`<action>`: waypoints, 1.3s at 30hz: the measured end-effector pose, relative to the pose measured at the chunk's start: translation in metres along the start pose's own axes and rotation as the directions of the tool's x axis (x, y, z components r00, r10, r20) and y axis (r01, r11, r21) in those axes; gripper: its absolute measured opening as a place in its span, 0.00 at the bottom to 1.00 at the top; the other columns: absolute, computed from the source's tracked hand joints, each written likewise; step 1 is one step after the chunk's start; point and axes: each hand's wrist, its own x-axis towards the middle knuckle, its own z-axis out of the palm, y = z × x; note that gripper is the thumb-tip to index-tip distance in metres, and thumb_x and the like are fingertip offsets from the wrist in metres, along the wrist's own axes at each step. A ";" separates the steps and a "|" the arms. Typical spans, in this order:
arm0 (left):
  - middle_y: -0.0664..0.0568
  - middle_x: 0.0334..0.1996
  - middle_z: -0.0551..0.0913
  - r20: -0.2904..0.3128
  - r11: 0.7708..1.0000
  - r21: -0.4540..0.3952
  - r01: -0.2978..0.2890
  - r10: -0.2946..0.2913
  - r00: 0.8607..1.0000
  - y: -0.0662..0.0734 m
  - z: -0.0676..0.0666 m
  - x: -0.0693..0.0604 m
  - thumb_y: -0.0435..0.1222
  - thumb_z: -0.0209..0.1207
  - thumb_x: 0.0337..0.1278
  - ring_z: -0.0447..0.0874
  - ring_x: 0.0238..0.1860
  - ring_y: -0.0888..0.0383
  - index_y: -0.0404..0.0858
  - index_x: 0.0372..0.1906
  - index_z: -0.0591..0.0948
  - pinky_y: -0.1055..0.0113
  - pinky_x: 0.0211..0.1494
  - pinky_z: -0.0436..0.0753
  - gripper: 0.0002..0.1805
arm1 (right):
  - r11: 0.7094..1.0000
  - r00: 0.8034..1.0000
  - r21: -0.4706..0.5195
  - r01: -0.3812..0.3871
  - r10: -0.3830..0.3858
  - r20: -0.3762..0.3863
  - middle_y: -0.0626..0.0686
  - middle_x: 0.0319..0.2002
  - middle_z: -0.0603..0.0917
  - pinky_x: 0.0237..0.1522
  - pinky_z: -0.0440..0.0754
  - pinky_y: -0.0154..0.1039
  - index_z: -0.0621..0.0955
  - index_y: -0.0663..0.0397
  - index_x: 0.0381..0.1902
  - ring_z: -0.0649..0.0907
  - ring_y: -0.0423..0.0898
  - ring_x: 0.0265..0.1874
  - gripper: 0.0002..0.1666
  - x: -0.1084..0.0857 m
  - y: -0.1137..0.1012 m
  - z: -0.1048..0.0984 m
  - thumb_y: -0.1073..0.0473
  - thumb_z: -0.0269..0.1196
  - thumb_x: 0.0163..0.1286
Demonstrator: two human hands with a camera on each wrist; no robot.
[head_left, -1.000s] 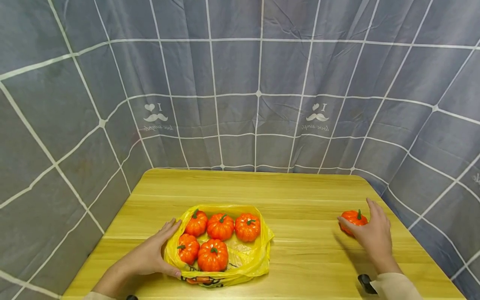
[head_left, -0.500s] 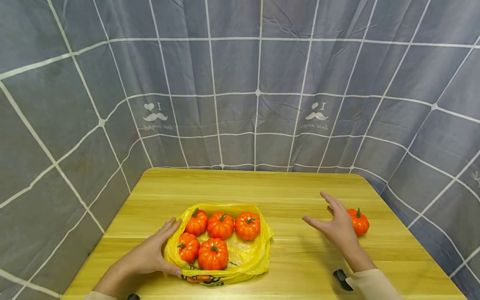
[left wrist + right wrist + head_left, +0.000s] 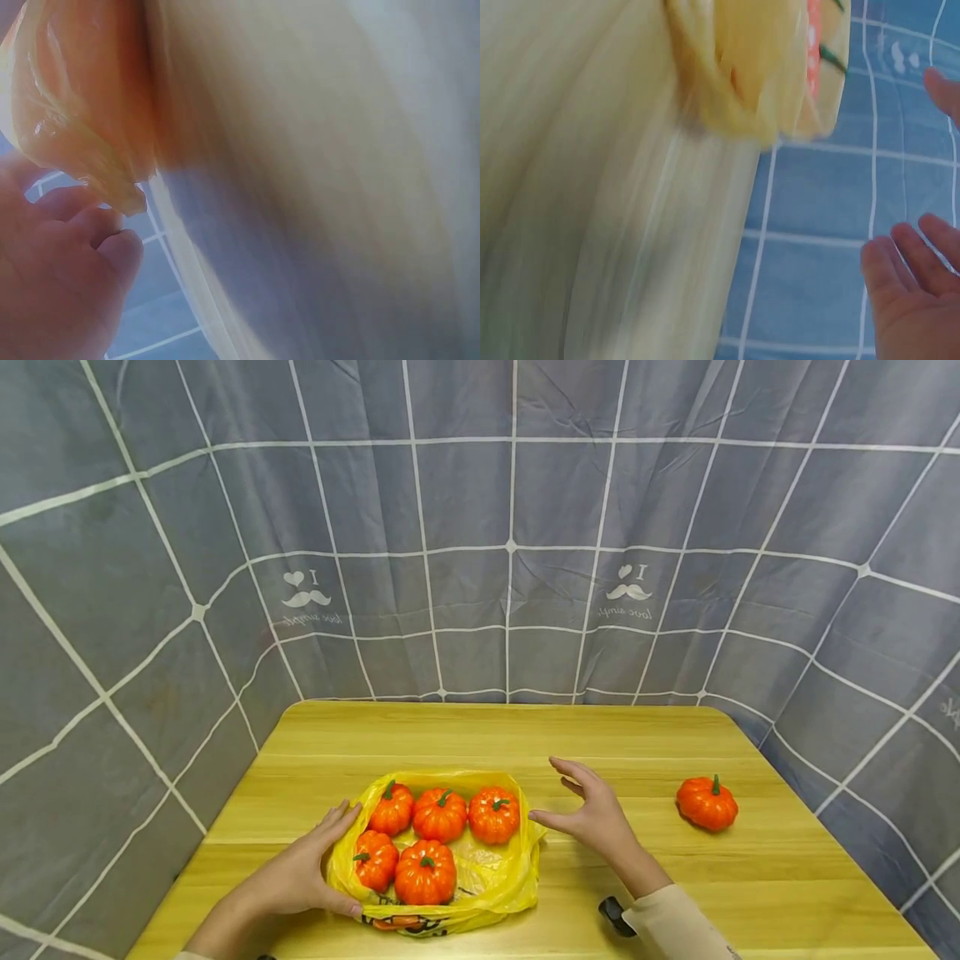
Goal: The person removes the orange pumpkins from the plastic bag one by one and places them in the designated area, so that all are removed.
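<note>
A yellow plastic bag [image 3: 495, 893] lies open on the table, with several small orange pumpkins [image 3: 425, 872] with green stems inside. My left hand [image 3: 296, 868] grips the bag's left side, thumb at the front and fingers toward the back; the left wrist view shows the hand [image 3: 60, 262] against the bag [image 3: 82, 97]. Thumb and fingers spread apart, my empty right hand [image 3: 596, 818] hovers by the bag's right edge. In the right wrist view that hand [image 3: 919, 292] is apart from the bag [image 3: 757, 75].
A single orange pumpkin [image 3: 707, 803] sits on the wooden table [image 3: 600, 735] to the right of my right hand. A grey curtain [image 3: 465, 593] with white grid lines stands behind and at both sides of the table.
My right hand has moved left, away from the lone pumpkin on the right and toward the bag. The left hand has stayed at the bag's left side.
</note>
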 end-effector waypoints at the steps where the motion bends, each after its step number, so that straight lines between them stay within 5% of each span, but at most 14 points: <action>1: 0.25 0.76 0.45 -0.001 1.000 0.001 -0.003 0.003 1.000 0.001 0.000 0.000 0.60 0.80 0.26 0.41 0.74 0.24 0.31 0.79 0.54 0.26 0.67 0.50 0.74 | 1.000 1.000 0.022 0.004 -0.004 0.018 0.62 0.64 0.77 0.60 0.77 0.53 0.76 0.66 0.65 0.76 0.62 0.62 0.48 0.001 -0.002 0.004 0.60 0.83 0.47; 15: 0.26 0.76 0.45 -0.004 1.000 0.007 -0.009 0.009 1.000 0.001 -0.001 0.002 0.60 0.80 0.27 0.42 0.74 0.25 0.31 0.79 0.54 0.28 0.68 0.51 0.73 | 0.988 0.984 0.135 -0.074 0.050 0.174 0.62 0.65 0.76 0.64 0.73 0.54 0.74 0.66 0.67 0.75 0.60 0.64 0.49 0.006 -0.007 0.044 0.56 0.82 0.50; 21: 0.27 0.77 0.44 0.007 1.000 -0.007 0.006 -0.006 1.000 0.000 0.001 0.000 0.60 0.80 0.28 0.41 0.74 0.25 0.32 0.79 0.54 0.26 0.67 0.51 0.73 | 0.985 0.975 0.098 -0.139 0.118 0.191 0.61 0.65 0.76 0.64 0.74 0.53 0.73 0.62 0.68 0.76 0.61 0.64 0.51 0.005 -0.004 0.052 0.53 0.83 0.48; 39: 0.26 0.77 0.45 0.005 1.000 -0.002 0.006 -0.006 1.000 -0.002 0.001 -0.001 0.61 0.79 0.27 0.41 0.74 0.25 0.32 0.79 0.55 0.26 0.67 0.51 0.73 | 0.988 0.969 -0.027 -0.151 0.153 0.192 0.61 0.63 0.77 0.57 0.79 0.55 0.74 0.63 0.67 0.79 0.64 0.58 0.52 0.006 0.007 0.069 0.54 0.84 0.46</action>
